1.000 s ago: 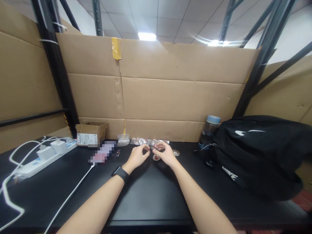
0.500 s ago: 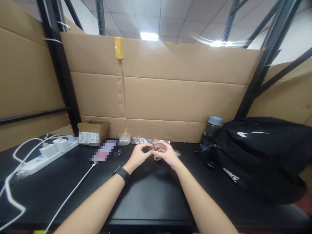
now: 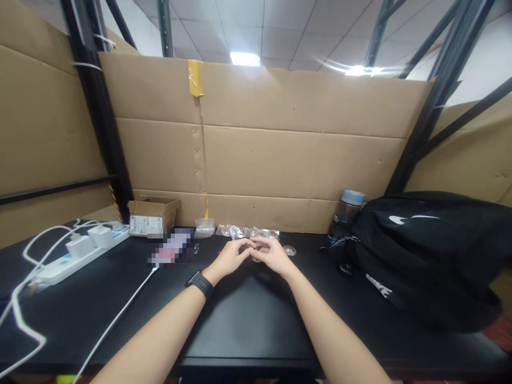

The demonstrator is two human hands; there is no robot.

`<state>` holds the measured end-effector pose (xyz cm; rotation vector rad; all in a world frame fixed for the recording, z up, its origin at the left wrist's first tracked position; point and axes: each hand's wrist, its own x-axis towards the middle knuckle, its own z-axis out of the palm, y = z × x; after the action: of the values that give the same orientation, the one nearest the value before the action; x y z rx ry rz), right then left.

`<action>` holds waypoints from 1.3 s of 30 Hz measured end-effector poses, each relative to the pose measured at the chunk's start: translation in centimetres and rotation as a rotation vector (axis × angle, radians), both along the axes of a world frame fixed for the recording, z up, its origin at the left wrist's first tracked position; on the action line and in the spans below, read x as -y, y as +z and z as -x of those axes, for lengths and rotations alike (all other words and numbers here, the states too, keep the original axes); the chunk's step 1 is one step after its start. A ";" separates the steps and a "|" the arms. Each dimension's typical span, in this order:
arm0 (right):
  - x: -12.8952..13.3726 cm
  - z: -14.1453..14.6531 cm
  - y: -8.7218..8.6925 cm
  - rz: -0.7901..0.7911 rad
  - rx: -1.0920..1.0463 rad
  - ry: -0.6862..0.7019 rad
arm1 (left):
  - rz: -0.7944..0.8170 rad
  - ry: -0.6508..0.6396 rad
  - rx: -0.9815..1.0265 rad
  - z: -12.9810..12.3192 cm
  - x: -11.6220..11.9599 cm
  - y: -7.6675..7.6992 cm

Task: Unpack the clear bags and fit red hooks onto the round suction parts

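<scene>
My left hand (image 3: 232, 257), with a dark watch (image 3: 200, 284) on its wrist, meets my right hand (image 3: 273, 257) above the black table. The fingertips of both are pinched together. Whatever they hold is small and hidden by the fingers. Beneath them, the edge of a pale round piece (image 3: 256, 260) shows, mostly covered by my right hand. A small clear round dish (image 3: 289, 250) lies just right of my right hand. Behind the hands, several clear plastic packets (image 3: 239, 231) with small red and silvery contents lie in a row.
At the left are a white power strip (image 3: 60, 269) with plugs and cables, a phone (image 3: 174, 248) on a white cable, and an open cardboard box (image 3: 154, 216). A water bottle (image 3: 344, 216) and black backpack (image 3: 432, 261) stand right. Cardboard (image 3: 260, 160) walls the back.
My fingers have closed in and tilted over, so the small dark piece and the red-centred round piece seen before are now largely hidden. The arms have hardly moved.
</scene>
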<state>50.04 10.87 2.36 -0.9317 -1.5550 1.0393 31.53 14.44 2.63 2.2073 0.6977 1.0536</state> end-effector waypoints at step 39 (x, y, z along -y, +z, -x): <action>-1.2 -10.1 -0.6 0.010 0.807 -0.658 | -0.078 0.322 -0.401 6.9 -5.1 -0.6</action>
<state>60.18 12.10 1.81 -1.8521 -1.6522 0.1829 24.59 19.50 1.98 2.4574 1.2394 0.7955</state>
